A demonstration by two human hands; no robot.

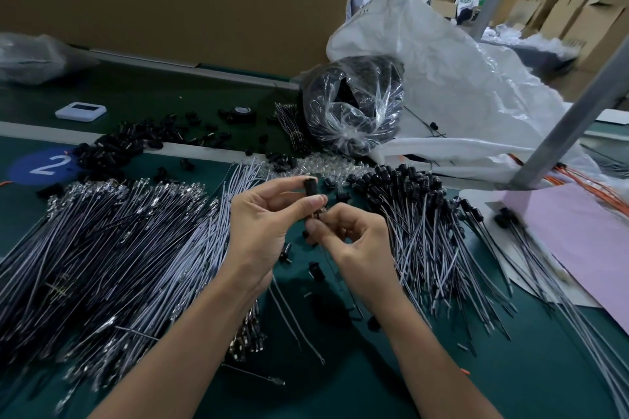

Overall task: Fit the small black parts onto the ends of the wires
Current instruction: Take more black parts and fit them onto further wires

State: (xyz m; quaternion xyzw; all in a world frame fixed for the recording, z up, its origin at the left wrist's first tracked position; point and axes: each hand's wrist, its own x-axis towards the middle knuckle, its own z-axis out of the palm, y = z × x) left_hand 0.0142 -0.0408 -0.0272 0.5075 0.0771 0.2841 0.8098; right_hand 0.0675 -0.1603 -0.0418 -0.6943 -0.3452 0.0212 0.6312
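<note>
Now my left hand (269,218) pinches the small black part (310,188), seemingly light and rigid, just above my right hand (354,243), which pinches the thin, floppy wire (320,214) near its tip so it shouldn't buckle.

The green bench (544,391) carries a broad heap of bare wires (102,248) at the left and a heap of wires with black parts fitted (425,231) at the right (their capped ends lie toward the far side). Loose black parts (112,146) are scattered at the far left beside a blue round sticker (44,165) marked 2, with a small white device (80,110) and a roll of black tape (241,111) behind them. A clear bag (354,105) of black goods and a white sack (459,78) rest at the back right, a pink sheet (585,231) at the right edge.
</note>
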